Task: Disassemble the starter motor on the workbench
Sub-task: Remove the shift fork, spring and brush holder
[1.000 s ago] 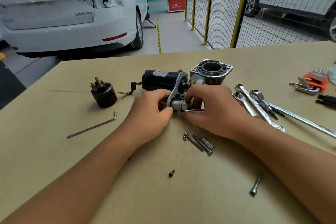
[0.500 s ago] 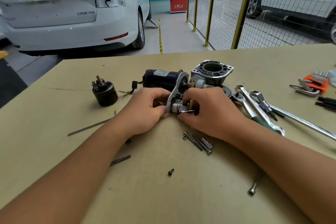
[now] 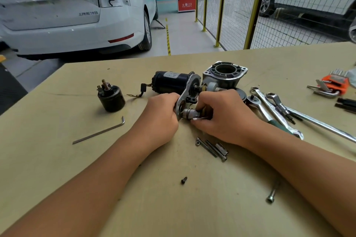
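Observation:
The starter motor (image 3: 171, 82), a black cylinder with a silver end plate (image 3: 187, 90), lies on its side at the middle of the workbench (image 3: 57, 159). My left hand (image 3: 160, 115) grips the plate's lower edge from the left. My right hand (image 3: 221, 115) curls round the silver plunger (image 3: 189, 113) and lever parts sticking out of the plate. The grey aluminium nose housing (image 3: 225, 74) stands detached just behind my right hand. The black solenoid (image 3: 111, 96) stands upright, apart, at the left.
A bent hex key (image 3: 100, 132) lies left of my left forearm. Long bolts (image 3: 212, 148), a small black screw (image 3: 184, 180) and a socket-head bolt (image 3: 271, 196) lie near me. Wrenches and a ratchet (image 3: 269, 109) lie right, an orange hex key set (image 3: 335, 82) far right.
My right hand's fingers have shifted in closer on the plunger at the end plate. The motor and my left hand stay almost still. The view has drifted slightly.

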The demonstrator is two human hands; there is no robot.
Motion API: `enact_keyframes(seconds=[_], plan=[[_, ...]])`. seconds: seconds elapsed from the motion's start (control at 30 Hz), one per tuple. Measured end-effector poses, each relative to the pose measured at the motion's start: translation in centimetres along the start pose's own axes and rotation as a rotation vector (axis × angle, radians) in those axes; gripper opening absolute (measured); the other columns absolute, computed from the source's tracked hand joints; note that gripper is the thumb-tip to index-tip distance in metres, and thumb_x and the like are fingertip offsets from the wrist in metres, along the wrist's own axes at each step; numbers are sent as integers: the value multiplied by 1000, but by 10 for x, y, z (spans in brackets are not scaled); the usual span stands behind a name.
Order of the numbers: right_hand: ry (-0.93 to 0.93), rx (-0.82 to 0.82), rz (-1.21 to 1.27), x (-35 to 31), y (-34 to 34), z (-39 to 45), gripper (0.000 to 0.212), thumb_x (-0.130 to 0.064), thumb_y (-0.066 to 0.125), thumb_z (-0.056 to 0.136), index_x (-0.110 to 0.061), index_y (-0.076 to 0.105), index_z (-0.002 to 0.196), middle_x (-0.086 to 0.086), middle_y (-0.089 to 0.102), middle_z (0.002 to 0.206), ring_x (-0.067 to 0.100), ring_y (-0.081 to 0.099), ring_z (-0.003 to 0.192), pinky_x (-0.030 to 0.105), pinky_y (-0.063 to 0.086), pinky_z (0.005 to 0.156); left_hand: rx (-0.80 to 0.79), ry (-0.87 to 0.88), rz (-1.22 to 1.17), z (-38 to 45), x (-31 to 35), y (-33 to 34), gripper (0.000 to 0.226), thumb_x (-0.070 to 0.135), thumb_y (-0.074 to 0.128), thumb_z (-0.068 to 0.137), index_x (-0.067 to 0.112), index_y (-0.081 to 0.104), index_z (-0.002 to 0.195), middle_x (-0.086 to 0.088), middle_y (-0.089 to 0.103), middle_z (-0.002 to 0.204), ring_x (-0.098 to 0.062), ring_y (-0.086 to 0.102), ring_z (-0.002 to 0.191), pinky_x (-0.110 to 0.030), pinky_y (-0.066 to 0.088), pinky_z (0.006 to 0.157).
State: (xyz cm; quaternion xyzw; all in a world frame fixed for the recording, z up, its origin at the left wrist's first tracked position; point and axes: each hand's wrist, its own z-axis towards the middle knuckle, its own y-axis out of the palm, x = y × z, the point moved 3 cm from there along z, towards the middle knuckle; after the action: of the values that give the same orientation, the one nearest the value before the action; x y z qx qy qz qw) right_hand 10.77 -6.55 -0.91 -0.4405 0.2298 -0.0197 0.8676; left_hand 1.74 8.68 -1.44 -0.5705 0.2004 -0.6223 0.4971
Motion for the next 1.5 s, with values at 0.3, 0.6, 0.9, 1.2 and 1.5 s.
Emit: enact_keyframes(seconds=[0.3,0.6,0.9,1.2,1.5], plan=[[33,155,168,8,-6,-2,18,-24,87,78,-16,71,83,-7,65,66,7,61,57,24,50,52,-87,61,-226,-2,-4,-11,34,2,58,101,26,70,122,12,71,102,-3,67,90,-12,51,78],[11,189,196,9,-3,-2,19,-27,86,80,-17,71,83,-7,61,64,11,56,56,21,43,48,-29,-57,-319,1,-5,-6,32,6,46,108,20,68,127,2,72,97,-5,65,79,-19,54,73],[-113,143,133,8,-9,0,20,-23,85,81,-10,70,84,-15,56,65,5,56,56,10,40,52,-23,-251,-276,6,-8,-4,47,36,38,113,3,68,99,0,61,52,-1,48,39,-25,38,52],[-167,39,114,11,-14,0,17,-22,85,81,-13,70,85,-10,59,65,5,58,57,14,43,52,-66,-459,-307,8,-18,-4,60,48,45,108,-1,71,83,-6,65,53,-16,51,39,-22,39,42],[-175,-14,93,13,-13,0,16,-27,84,81,-20,70,84,-7,61,69,8,59,60,25,48,51,-180,-259,-429,-5,-17,-17,28,26,46,111,27,66,130,0,73,110,-15,70,56,-22,45,43]])
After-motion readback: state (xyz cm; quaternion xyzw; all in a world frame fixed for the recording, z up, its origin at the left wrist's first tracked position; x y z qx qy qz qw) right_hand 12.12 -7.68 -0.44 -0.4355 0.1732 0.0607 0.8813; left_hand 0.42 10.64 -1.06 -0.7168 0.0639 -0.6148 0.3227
